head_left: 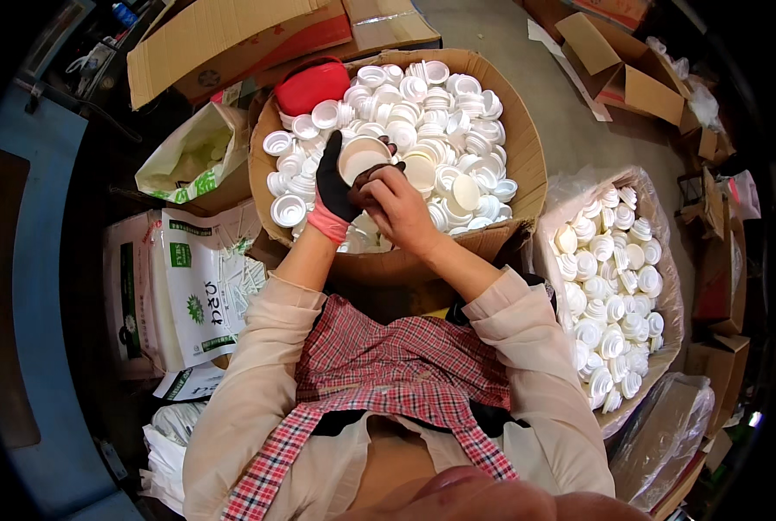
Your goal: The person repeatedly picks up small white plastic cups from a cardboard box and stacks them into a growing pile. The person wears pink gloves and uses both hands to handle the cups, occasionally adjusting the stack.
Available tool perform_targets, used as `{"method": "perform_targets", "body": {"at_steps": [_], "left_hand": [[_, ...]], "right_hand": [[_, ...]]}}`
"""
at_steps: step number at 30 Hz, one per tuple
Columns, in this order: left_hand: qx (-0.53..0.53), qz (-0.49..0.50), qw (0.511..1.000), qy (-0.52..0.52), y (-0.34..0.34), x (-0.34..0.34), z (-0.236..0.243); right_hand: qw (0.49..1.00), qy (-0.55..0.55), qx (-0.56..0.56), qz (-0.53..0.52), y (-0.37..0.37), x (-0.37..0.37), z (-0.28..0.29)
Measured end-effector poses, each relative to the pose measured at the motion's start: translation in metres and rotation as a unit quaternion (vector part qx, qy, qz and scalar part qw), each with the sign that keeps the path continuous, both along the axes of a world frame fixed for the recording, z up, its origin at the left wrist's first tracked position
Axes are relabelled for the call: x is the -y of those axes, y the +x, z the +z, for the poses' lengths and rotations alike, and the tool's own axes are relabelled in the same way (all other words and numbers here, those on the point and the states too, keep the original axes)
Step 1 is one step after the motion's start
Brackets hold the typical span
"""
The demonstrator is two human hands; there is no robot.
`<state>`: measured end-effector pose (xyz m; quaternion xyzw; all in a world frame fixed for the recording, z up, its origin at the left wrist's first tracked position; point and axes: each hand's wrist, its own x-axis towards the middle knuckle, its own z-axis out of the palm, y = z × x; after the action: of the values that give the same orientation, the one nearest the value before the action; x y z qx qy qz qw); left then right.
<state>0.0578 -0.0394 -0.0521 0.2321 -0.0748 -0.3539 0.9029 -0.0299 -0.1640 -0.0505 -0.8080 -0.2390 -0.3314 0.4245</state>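
My left hand [336, 187], in a black glove with a pink cuff, is closed around a round white plastic lid [363, 158]. Its thumb lies along the lid's near side, and dark fingertips show past the far rim. Against the lid's lower edge rests my right hand [396, 207], its fingers curled in. Something dark covers or sits at those fingertips; what they pinch, if anything, is hidden. Both hands are above a large cardboard box [527, 148] heaped with white plastic lids [427, 113].
A red pouch [312, 85] lies on the box's far left edge. To the right stands a plastic-lined box [670, 260] of similar white lids [614, 295]. At left are an open bag [179, 161] and a printed white sack [192, 295] with thin white sticks [242, 273] on it.
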Motion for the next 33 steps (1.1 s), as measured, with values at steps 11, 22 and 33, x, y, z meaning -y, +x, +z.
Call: {"method": "perform_targets", "body": {"at_steps": [11,22,33], "left_hand": [[0.632,0.218,0.571,0.476,-0.035,0.022,-0.042],[-0.124,0.107,0.981,-0.103,0.015,-0.043,0.001],[-0.038,-0.004,0.975,-0.219,0.020,-0.067,0.019]], "right_hand": [[0.976,-0.006,-0.012,-0.216,0.011,0.009,0.025],[0.852,-0.286,-0.195,-0.394,0.039,0.133,-0.024],[0.857,-0.262,-0.364,-0.252,0.170,0.061,-0.113]]}}
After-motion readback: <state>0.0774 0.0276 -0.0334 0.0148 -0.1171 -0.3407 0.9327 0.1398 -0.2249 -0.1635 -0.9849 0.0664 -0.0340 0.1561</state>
